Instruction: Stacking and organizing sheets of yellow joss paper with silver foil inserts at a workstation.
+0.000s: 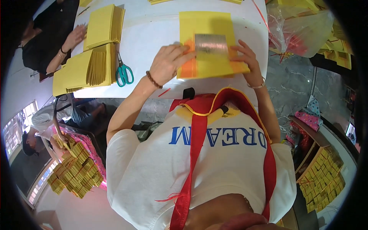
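A yellow sheet [207, 23] with a silvery patch [211, 43] and an orange strip [188, 69] lies on a white table [153, 32], directly in front of a person in a white shirt [153, 168] and a red apron [197, 143]. The left hand [170, 60] reaches over the orange strip, fingers together and slightly bent; the right hand [247, 63] rests at the opposite edge with fingers loosely spread. Motion blur and hidden thumbs leave it unclear whether either one pinches the paper. The near right corner juts outward and appears raised, so handling of this sheet looks underway but unfinished: the patch is uncovered and the far part lies flat.

To the left, an upper yellow stack [101, 25] and a lower yellow stack [76, 73] sit beside teal-handled scissors [124, 74]; whether they are finished pieces or waiting stock cannot be told. A co-worker's hand [75, 37] is at the upper stack's edge.

Farther out, another person [51, 113] bends over piled yellow bundles [76, 165], and more bundles at right [322, 180] are packed in rows, suggesting that much similar work is already done.
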Demonstrator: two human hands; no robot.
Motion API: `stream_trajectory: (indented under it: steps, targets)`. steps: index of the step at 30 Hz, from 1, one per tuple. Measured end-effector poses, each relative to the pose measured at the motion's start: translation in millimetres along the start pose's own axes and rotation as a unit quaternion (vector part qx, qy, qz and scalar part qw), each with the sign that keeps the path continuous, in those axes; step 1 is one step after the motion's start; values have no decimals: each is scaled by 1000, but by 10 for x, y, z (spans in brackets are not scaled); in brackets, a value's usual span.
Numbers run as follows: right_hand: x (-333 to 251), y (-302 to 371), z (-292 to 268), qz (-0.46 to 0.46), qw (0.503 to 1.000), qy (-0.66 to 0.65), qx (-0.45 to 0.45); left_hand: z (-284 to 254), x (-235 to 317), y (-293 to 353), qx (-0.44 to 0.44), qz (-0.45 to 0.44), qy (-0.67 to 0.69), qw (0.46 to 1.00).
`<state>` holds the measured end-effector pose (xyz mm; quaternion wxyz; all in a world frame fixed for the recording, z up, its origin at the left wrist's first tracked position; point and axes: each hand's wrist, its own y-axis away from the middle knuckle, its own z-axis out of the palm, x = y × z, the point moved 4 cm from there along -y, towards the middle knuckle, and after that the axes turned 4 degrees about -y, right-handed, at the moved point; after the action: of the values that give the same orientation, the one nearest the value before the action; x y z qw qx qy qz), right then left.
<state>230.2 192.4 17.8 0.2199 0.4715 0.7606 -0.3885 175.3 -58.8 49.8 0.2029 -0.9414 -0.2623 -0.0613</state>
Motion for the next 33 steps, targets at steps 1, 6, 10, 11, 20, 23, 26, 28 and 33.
stream_trajectory:
  steps: [1,6,10,11,20,23,26,28,33]
  targets:
    - [-61,51,-19,0,1000,-1,-1,-6,34,56,-24,-9,53,998]
    - [-99,227,157,210,969,-99,-86,201,63,261,-63,-144,232,960]
    - [118,261,322,313,926,-204,62,601,-220,325,-194,-421,308,831]
    - [158,236,364,313,926,-203,63,632,-244,294,-162,-433,358,811]
    - [181,62,357,348,924,-112,112,704,-250,143,-49,-490,487,721]
    - [174,31,381,365,919,-91,116,735,-284,166,-50,-505,447,737]
    - [183,24,397,365,914,-110,141,743,-304,172,-31,-510,476,716]
    - [188,19,395,369,915,-86,140,725,-298,160,-20,-511,497,702]
    - [199,15,391,387,912,-62,124,604,-282,129,45,-516,526,675]
